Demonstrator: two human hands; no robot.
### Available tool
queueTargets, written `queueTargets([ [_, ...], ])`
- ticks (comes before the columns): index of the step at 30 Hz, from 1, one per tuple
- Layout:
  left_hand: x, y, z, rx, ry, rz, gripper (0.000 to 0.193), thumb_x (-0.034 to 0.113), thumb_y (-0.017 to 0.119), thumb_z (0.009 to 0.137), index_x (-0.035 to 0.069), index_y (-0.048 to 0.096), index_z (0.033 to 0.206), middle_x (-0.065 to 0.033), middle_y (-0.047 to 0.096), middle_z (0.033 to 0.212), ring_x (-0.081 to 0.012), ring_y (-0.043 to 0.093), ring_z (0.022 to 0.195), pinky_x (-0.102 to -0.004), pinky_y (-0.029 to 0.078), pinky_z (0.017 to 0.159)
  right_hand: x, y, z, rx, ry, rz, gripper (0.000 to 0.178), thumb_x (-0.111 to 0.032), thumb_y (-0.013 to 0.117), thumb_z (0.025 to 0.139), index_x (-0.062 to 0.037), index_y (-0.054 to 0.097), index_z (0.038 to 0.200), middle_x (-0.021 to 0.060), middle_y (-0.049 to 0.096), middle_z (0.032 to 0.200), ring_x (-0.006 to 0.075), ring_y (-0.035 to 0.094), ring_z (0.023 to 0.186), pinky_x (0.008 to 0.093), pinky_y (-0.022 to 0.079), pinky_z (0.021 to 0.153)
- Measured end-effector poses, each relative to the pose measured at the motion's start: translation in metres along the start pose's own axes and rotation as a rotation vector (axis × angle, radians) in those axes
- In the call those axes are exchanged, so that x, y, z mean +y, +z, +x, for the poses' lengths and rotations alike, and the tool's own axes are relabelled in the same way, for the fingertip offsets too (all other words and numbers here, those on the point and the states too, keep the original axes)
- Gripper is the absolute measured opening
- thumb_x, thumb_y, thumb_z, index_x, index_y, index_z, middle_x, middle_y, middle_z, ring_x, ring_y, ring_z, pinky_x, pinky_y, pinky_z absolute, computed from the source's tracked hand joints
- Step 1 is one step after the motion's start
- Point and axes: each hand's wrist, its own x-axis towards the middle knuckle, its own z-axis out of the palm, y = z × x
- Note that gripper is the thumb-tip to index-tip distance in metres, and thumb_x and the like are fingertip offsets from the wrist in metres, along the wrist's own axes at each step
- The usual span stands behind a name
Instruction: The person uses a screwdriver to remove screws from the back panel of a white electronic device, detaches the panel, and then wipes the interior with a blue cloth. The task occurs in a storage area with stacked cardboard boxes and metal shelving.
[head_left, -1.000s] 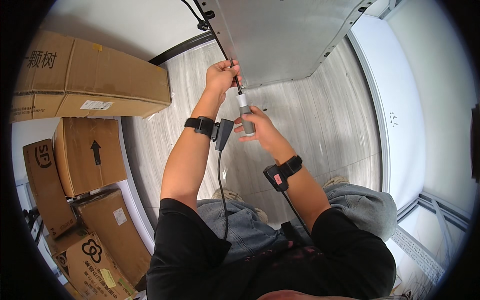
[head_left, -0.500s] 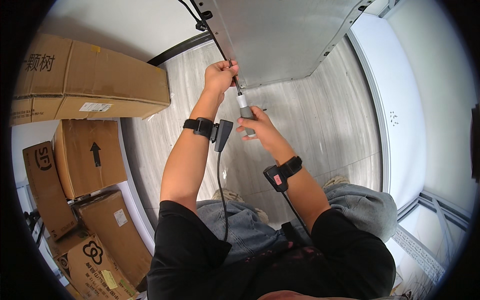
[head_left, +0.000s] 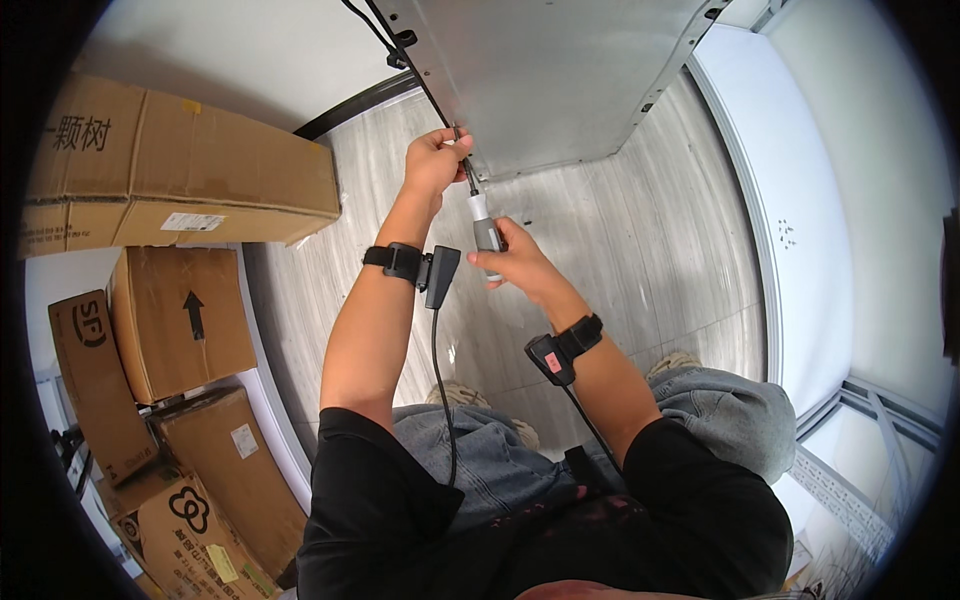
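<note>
A screwdriver point(head_left: 486, 235) with a grey and white handle points away from me, its dark shaft meeting the lower left edge of a large grey metal panel point(head_left: 545, 85). Around its handle, the fingers of my right hand point(head_left: 520, 262) are closed. My left hand point(head_left: 436, 163) pinches at the shaft's far end, against the panel's edge. The tool's tip is hidden by those fingers, and so is any screw there. Both wrists carry black straps with small cabled boxes.
Cardboard boxes point(head_left: 235, 165) are stacked along the left side, several of them. A black cable point(head_left: 372, 25) runs by the panel's upper left edge. Grey wood-look flooring point(head_left: 640, 260) lies under my hands. To the right stands a white ledge point(head_left: 790, 190) with metal framing nearer me.
My right hand's fingers have closed further round the screwdriver handle and turned slightly. The left hand stays at the panel's edge. The whole view has shifted a little.
</note>
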Motion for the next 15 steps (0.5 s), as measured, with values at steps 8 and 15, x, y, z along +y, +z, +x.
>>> queueTargets([
  [8, 0.0, -0.001, 0.0, -0.038, -0.042, -0.094, 0.02, 0.015, 0.053, 0.094, 0.008, 0.061, 0.111, -0.0013, 0.065, 0.085, -0.0105, 0.063, 0.07, -0.0256, 0.05, 0.063, 0.001, -0.016, 0.0, -0.129, 0.062, 0.348, 0.042, -0.008, 0.057, 0.084, -0.0074, 0.047, 0.125, 0.0087, 0.06, 0.106, 0.0195, 0.062, 0.093, 0.0377, 0.055, 0.071],
  [15, 0.005, 0.0, -0.007, -0.046, -0.056, -0.113, 0.025, 0.012, 0.046, 0.094, 0.008, 0.059, 0.114, -0.004, 0.065, 0.089, -0.0139, 0.065, 0.073, -0.0258, 0.049, 0.065, 0.006, -0.007, 0.0, -0.017, -0.058, 0.136, 0.051, -0.008, 0.068, 0.08, -0.0026, 0.045, 0.125, 0.007, 0.055, 0.103, 0.0163, 0.058, 0.09, 0.0342, 0.056, 0.068],
])
